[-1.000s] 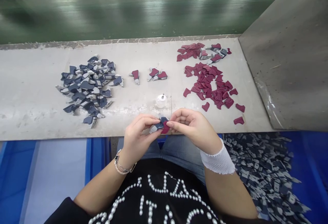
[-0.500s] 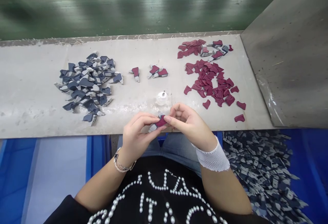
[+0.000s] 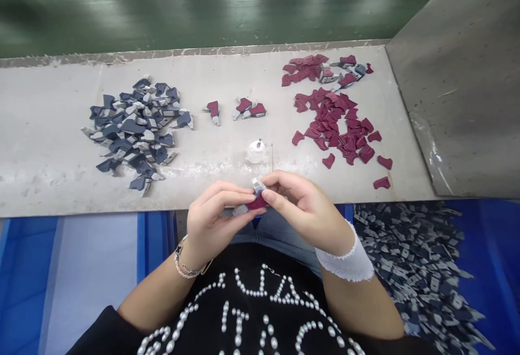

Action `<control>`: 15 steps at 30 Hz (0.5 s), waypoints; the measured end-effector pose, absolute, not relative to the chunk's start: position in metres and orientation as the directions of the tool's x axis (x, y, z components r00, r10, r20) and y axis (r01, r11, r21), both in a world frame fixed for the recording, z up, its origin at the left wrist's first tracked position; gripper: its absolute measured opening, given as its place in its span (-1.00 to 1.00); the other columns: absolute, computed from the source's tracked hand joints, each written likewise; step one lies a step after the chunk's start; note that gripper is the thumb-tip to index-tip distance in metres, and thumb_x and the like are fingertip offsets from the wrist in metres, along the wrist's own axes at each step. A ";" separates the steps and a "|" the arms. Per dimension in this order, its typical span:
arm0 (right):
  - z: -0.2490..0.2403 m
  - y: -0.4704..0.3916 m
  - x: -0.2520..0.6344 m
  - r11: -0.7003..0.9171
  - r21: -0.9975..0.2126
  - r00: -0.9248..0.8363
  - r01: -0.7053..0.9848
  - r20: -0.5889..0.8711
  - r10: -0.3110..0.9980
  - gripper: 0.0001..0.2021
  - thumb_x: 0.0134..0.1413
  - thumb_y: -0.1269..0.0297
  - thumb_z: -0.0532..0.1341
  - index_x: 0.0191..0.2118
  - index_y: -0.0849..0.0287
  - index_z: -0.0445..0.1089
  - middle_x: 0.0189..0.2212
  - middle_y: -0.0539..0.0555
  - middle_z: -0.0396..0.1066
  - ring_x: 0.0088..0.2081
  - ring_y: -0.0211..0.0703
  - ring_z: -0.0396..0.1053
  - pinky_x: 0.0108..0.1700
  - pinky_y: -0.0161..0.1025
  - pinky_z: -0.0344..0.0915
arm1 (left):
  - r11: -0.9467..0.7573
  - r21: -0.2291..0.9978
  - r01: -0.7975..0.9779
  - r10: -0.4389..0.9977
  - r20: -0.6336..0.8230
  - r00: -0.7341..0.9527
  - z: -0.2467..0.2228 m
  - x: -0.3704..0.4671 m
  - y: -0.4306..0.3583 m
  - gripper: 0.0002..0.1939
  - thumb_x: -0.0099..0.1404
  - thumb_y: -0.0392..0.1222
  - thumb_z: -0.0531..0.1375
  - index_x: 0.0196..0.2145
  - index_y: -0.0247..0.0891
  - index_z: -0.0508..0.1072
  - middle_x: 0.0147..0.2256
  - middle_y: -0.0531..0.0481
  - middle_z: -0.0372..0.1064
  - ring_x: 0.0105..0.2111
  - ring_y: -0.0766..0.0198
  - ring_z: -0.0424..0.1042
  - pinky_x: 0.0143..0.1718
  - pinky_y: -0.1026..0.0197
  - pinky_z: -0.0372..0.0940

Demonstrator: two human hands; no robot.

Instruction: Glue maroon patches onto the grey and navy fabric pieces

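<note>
Between both hands, above the table's front edge, is a grey part with a maroon piece (image 3: 257,201) on it. My left hand (image 3: 219,217) pinches its left side between thumb and fingers. On its right side, my right hand (image 3: 303,206) grips it, the thumb on the maroon face. Just beyond the hands stands a round white pot (image 3: 257,152) with a small tip on top. A heap of blue-and-grey parts (image 3: 136,127) lies on the left, and loose maroon pieces (image 3: 335,122) are spread on the right.
Behind the pot lie a few grey parts with maroon faces (image 3: 213,110). More maroon pieces and parts sit at the back right. A metal panel (image 3: 459,84) bounds the table (image 3: 227,165) on the right. Below it, a blue bin (image 3: 487,252) holds many grey parts.
The held part has turned and sits slightly lower, with its pale end now pointing up. My right hand has moved closer round it. The view has shifted slightly.
</note>
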State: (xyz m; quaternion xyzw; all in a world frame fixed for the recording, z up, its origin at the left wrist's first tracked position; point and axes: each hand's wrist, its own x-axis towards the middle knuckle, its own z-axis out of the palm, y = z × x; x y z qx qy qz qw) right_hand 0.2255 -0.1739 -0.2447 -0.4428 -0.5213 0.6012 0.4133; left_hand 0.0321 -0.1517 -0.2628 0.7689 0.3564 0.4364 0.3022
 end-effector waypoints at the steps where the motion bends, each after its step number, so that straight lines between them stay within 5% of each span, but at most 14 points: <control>1: -0.244 -0.175 0.225 -0.094 -0.995 -0.247 0.024 -0.096 0.964 -0.85 0.36 0.18 0.14 -0.18 0.12 0.38 -0.30 0.03 0.42 -0.24 -0.13 0.41 -0.16 -0.16 0.39 | -0.558 0.780 0.284 0.815 0.452 0.362 -0.263 0.032 -0.152 -0.65 0.07 -0.36 0.46 -0.19 -0.16 0.52 -0.24 0.04 0.50 -0.29 0.30 0.51 -0.27 0.23 0.49; 8: -0.235 -0.180 0.219 0.011 -0.965 -0.206 0.261 -0.045 0.977 -0.84 0.40 0.21 0.05 -0.20 0.12 0.30 -0.35 0.01 0.33 -0.31 -0.14 0.32 -0.25 -0.16 0.28 | -0.543 0.803 0.247 0.815 0.433 0.385 -0.257 0.032 -0.152 -0.66 0.09 -0.41 0.44 -0.20 -0.18 0.52 -0.23 0.04 0.50 -0.26 0.32 0.51 -0.25 0.26 0.49; 15: -0.235 -0.179 0.211 0.060 -0.949 -0.184 0.310 0.002 0.983 -0.77 0.44 0.23 -0.05 -0.22 0.14 0.26 -0.36 0.03 0.26 -0.31 -0.15 0.26 -0.24 -0.17 0.23 | -0.539 0.810 0.230 0.825 0.454 0.336 -0.261 0.036 -0.153 -0.65 0.08 -0.44 0.43 -0.19 -0.18 0.53 -0.23 0.04 0.51 -0.24 0.31 0.49 -0.24 0.26 0.47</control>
